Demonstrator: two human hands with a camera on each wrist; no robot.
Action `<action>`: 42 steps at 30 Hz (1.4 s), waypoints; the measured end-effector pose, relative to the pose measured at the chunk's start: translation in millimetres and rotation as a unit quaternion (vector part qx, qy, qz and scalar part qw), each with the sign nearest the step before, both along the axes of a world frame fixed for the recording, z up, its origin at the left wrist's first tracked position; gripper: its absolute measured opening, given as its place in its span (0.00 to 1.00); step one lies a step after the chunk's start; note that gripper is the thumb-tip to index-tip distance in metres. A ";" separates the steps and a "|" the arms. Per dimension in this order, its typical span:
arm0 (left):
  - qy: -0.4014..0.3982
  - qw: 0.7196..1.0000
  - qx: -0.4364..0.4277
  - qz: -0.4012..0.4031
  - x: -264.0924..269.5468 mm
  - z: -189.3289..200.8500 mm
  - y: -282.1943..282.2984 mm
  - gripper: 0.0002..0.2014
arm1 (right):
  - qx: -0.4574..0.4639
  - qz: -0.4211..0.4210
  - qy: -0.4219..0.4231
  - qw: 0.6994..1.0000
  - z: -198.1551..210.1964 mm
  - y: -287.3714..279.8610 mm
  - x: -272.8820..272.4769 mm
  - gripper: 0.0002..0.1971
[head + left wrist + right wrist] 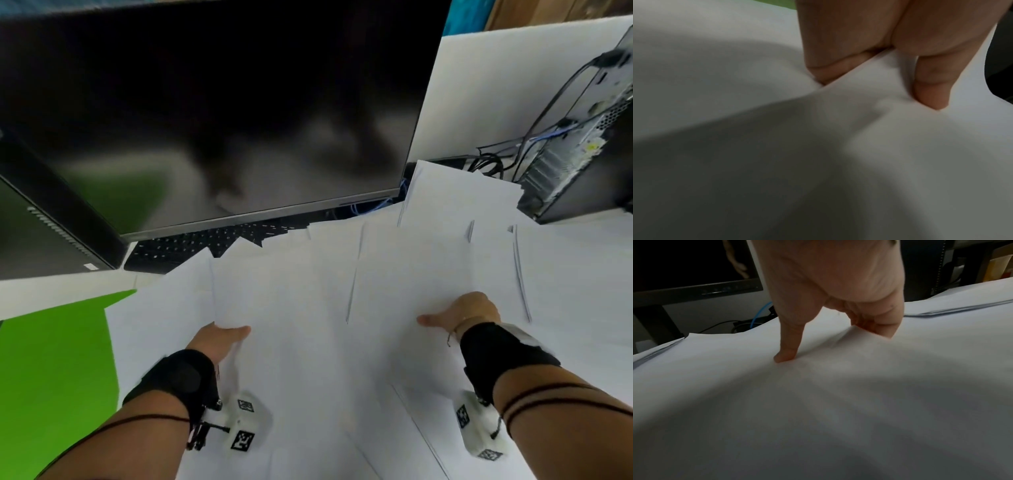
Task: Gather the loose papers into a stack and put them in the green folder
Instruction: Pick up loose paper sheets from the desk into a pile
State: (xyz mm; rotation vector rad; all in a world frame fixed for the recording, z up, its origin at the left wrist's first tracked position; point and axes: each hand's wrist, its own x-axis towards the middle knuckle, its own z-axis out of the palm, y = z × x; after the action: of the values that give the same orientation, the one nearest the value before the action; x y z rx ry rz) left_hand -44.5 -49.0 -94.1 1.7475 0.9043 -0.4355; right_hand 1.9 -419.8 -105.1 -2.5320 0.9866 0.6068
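head: high, looking down-forward | wrists: close, along fingers (828,68) | shared: white sheets (308,342)

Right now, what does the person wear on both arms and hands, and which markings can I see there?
The left hand and right hand are bare: no gloves, no sleeves. A wide black fabric band wraps each wrist. Under each hangs a white block with black-and-white square markers. A thin black cable runs along each forearm. The right wrist also has a thin cord bracelet.

paper sheets (308,342): showing plain white
monitor (205,102): showing black
mat (51,359): showing bright green
wrist tags (243,440): showing black-and-white square codes
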 end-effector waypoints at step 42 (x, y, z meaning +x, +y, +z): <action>-0.074 0.990 -0.113 0.036 -12.7 -8.3 13.4 0.18 | 0.218 0.295 -0.061 0.929 10.3 126.9 9.6 0.08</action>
State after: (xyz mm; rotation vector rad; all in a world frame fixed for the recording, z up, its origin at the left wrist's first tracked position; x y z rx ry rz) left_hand -57.2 -35.5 -102.4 1.5133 0.7783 -0.3421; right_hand 11.5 -292.8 -94.9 -2.3894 0.0073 0.7183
